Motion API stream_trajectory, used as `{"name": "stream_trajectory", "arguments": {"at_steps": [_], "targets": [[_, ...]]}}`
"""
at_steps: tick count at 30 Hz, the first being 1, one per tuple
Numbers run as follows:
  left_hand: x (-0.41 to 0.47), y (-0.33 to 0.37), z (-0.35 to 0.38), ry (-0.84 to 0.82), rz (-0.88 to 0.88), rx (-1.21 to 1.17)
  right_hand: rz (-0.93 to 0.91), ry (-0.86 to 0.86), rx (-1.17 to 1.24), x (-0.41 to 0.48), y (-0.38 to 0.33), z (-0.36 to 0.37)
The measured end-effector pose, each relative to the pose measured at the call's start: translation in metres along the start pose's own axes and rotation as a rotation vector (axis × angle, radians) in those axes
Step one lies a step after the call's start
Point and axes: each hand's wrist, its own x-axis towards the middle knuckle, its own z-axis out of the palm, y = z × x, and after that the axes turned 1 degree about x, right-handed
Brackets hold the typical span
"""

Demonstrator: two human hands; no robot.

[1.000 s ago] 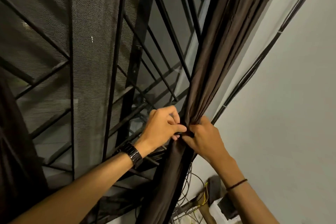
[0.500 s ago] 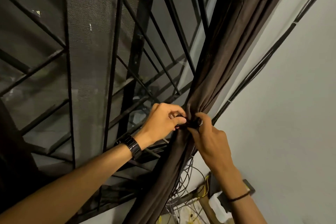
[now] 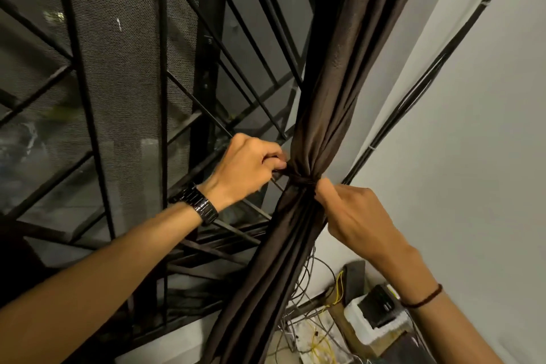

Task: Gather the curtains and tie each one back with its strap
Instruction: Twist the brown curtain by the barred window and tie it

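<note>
Strap [image 3: 301,181] pulled tight round the gathered curtain [image 3: 322,127].
The left hand [image 3: 246,168] pinches one strap end in curled fingers. Between the hands the curtain narrows to a waist. The right hand [image 3: 356,216] pinches the other end, just beside the cloth. The fabric looks soft, light and likely to slip, so the ends are best held close to the bunch.

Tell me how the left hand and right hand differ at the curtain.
The left hand sits on the grille side of the curtain; the right hand on the wall side. The left wrist carries a black watch; the right wrist a thin dark band. Both pinch the strap cinched round the curtain.
</note>
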Motion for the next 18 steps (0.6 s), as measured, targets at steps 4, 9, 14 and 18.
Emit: {"name": "stream_trajectory", "arguments": {"at_steps": [4, 9, 14, 18], "targets": [[-0.003, -0.002, 0.012, 0.078, 0.004, -0.031, 0.043, -0.067, 0.012, -0.004, 0.018, -0.004], [-0.012, -0.005, 0.027, 0.145, 0.078, 0.013, 0.156, -0.108, 0.052, -0.001, 0.021, 0.001], [-0.017, -0.003, 0.016, 0.214, 0.279, 0.165, 0.336, -0.068, 0.108, 0.014, 0.001, -0.004], [-0.025, -0.001, -0.004, 0.293, 0.34, 0.192, 0.478, 0.196, 0.297, 0.04, -0.017, -0.029]]}}
